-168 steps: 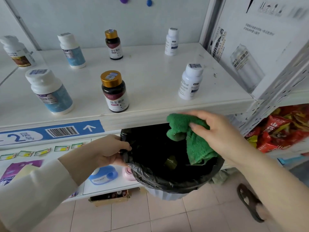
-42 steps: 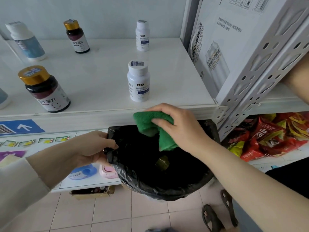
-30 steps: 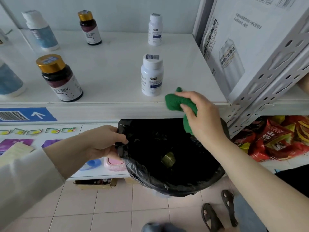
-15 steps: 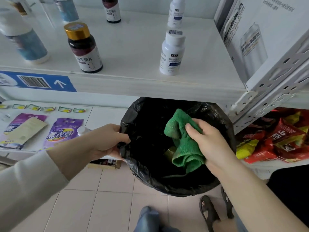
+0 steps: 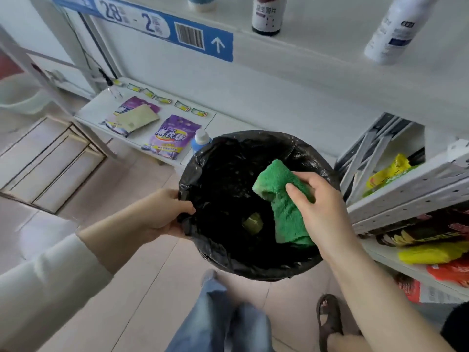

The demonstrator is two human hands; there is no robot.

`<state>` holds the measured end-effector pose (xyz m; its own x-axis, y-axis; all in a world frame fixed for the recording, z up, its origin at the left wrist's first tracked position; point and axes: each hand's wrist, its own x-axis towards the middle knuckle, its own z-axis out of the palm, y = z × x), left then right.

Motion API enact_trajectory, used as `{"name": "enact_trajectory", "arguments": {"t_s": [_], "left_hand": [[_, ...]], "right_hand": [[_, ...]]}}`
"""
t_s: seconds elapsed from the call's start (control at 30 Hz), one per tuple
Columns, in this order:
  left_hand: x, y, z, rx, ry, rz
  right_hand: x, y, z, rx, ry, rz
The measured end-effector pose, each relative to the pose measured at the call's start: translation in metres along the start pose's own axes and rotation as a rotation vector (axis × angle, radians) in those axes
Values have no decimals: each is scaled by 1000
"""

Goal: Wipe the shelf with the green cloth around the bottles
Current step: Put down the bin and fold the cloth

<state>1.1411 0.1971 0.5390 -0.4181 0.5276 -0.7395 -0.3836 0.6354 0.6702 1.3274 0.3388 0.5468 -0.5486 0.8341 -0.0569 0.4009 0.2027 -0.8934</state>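
Your right hand [image 5: 319, 199] pinches the green cloth [image 5: 284, 199] over the open bin [image 5: 228, 257], probably so loosened dirt falls into the black liner rather than on the floor. Your left hand [image 5: 162, 212] clamps the bin's rim at nine o'clock, holding it up just below the shelf [image 5: 317, 80]. At twelve o'clock a dark bottle [image 5: 267, 15] and a white bottle [image 5: 396, 29] stand on the shelf. Its blue edge strip [image 5: 142, 24] reads "28 - 2" with a barcode and arrow; the dark bottle's characters blur.
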Motion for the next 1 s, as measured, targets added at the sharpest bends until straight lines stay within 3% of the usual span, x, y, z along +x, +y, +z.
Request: {"name": "enact_trajectory", "arguments": {"t_s": [0.07, 0.17, 0.27, 0.43, 0.53, 0.8, 1.0], "left_hand": [[-8, -17, -21, -54, 49, -4], [-18, -38, -57, -115, 120, -9], [-23, -56, -105, -150, 190, -18], [-29, -80, -197, -227, 271, -5], [-29, -94, -250, -301, 304, 6], [8, -114, -373, -431, 376, -30], [82, -108, -453, -483, 414, -128]], "right_hand": [[3, -15, 24, -179, -56, -134], [14, -36, 67, -456, -226, -191], [21, -64, 115, -454, -189, -378], [22, -103, 219, -487, -280, -494], [18, -123, 281, -526, -421, -474], [37, -160, 414, -436, -488, -480], [113, -172, 507, -392, -544, -330]]}}
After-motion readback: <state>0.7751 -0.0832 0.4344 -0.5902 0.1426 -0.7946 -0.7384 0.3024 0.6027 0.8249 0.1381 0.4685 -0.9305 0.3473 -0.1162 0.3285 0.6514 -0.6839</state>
